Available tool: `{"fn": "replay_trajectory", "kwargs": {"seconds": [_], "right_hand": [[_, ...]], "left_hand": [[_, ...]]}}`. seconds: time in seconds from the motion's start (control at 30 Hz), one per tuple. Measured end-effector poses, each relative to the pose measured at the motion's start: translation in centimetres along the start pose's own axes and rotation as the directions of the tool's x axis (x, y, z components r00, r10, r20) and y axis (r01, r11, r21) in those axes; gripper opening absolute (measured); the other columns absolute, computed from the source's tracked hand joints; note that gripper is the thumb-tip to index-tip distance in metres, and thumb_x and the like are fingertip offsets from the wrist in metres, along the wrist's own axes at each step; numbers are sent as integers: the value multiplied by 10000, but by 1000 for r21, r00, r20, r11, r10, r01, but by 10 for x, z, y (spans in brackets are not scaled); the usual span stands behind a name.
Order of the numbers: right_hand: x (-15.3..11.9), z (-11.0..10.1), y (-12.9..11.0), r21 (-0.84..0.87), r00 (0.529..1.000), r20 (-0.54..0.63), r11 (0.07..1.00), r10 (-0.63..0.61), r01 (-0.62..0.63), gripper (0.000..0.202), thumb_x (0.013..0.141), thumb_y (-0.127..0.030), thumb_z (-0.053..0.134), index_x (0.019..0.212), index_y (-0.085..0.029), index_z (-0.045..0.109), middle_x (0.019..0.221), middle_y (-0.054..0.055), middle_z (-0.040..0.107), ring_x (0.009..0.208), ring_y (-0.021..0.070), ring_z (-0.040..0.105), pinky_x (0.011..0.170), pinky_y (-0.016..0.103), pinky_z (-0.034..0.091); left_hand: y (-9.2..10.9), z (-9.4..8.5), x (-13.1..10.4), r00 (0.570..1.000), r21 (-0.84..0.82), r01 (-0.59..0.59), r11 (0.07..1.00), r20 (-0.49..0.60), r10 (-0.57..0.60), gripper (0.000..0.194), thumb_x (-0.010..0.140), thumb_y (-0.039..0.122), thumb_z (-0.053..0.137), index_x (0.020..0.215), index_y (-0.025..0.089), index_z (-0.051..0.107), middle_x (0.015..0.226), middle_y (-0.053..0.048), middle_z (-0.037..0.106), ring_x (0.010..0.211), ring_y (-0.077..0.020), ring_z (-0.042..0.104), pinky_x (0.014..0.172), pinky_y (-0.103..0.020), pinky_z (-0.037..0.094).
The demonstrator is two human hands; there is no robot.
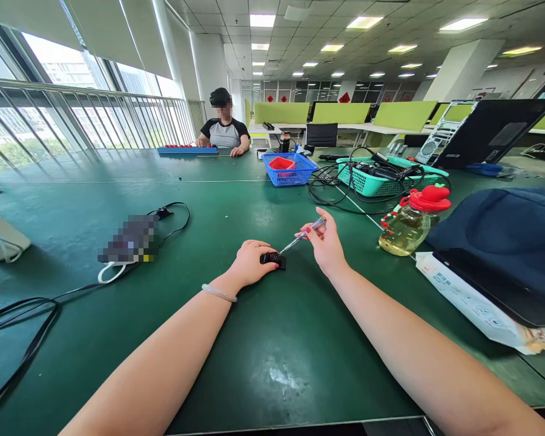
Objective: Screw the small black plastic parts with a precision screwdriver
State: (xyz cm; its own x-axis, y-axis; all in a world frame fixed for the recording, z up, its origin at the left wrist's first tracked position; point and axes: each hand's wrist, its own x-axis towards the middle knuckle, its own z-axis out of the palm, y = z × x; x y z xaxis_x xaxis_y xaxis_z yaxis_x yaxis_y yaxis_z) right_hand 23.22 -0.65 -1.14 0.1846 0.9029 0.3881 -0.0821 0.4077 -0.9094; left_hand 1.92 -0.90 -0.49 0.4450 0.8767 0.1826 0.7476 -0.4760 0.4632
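Observation:
A small black block-shaped part (273, 260) rests on the green tabletop in front of me. My left hand (253, 264) grips it from the left, fingers over the far side and thumb on the near side. In my right hand (324, 239) is a slim screwdriver (295, 241) with a clear handle, pinched between thumb and fingers. Its shaft slants down to the left, and the tip meets or nearly meets the top of the black part. Whether it sits in a screw is too small to tell.
Right of my arm stand a jar with a red lid (411, 221), a white packet (470, 303) and a dark blue bag (504, 236). Farther off are a blue basket (290, 177) and a green basket (367, 189) with cables. Black cable (72, 292) lies left; a person (226, 130) sits opposite.

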Motion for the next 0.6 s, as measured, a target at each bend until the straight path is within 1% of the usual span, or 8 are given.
{"fn": "replay_trajectory", "kwargs": {"seconds": [0.47, 0.6], "right_hand": [[0, 1, 0, 11, 995, -67, 998, 70, -70, 697, 760, -493, 754, 1353, -314, 434, 879, -42, 638, 807, 178, 705, 964, 476, 549], [0, 1, 0, -7, 994, -77, 997, 74, -74, 693, 753, -479, 753, 1346, -308, 438, 880, -38, 636, 839, 183, 699, 962, 471, 547]], "left_hand": [[-3, 2, 1, 1000, 1, -9, 1000, -2, 9, 347, 787, 387, 730, 1123, 299, 747, 1267, -42, 677, 1293, -294, 501, 1143, -457, 380], [-2, 1, 1, 1000, -2, -5, 1000, 4, 5, 347, 791, 387, 728, 1126, 301, 748, 1266, -44, 678, 1294, -299, 500, 1142, -461, 381]]}}
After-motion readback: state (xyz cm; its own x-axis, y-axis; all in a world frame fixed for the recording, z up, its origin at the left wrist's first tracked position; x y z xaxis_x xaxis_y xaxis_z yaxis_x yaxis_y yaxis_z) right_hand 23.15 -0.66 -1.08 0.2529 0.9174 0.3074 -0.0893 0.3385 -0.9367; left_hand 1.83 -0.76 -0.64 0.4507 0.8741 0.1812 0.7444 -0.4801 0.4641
